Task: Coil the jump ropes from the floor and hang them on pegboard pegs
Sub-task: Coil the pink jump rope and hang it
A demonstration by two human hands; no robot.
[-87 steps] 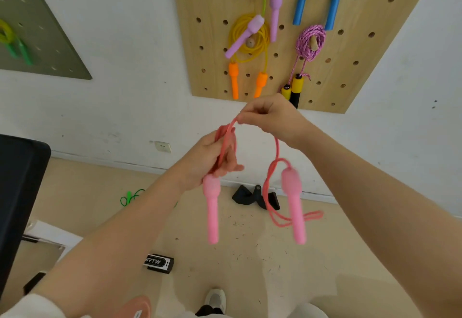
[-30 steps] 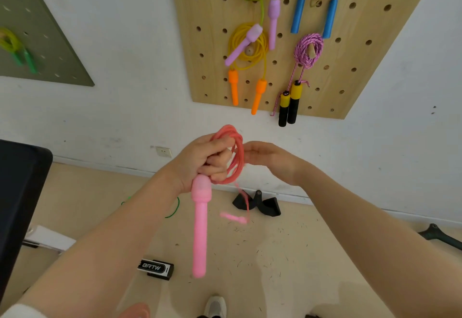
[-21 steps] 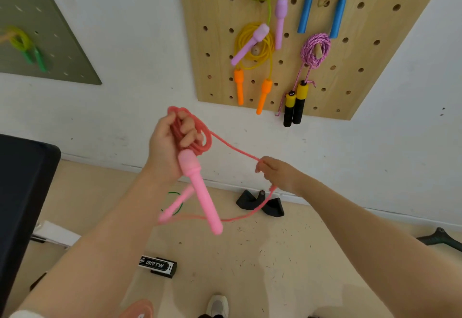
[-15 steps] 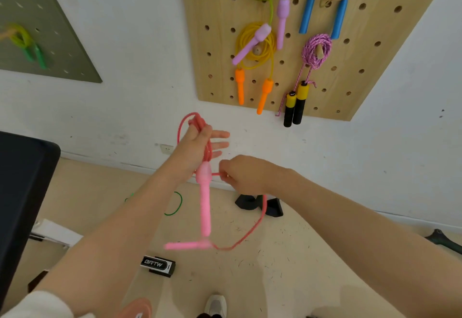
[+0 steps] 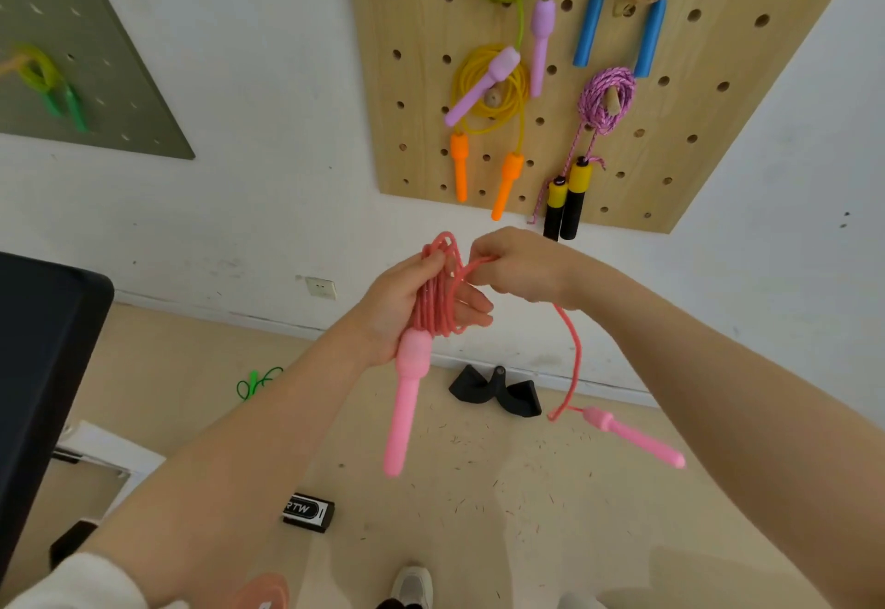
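A pink jump rope (image 5: 438, 292) is wound in several loops around my left hand (image 5: 407, 306), which holds the coil with the fingers partly stretched. One pink handle (image 5: 404, 409) hangs straight down from that hand. My right hand (image 5: 519, 263) pinches the free strand at the top of the coil. The strand drops to the second pink handle (image 5: 632, 436), swinging out to the right. Above hangs the wooden pegboard (image 5: 421, 81), with several coiled ropes on its pegs.
A green rope (image 5: 256, 381) lies on the floor by the wall. A black strap piece (image 5: 495, 393) and a small black box (image 5: 309, 510) lie on the floor. A grey board (image 5: 96, 96) at left carries a green rope. A dark object (image 5: 43, 369) stands at left.
More loops have gone around my left hand and the hanging strand has shortened. My right hand rose to the top of the coil. The free handle swung from lower left out to the right.
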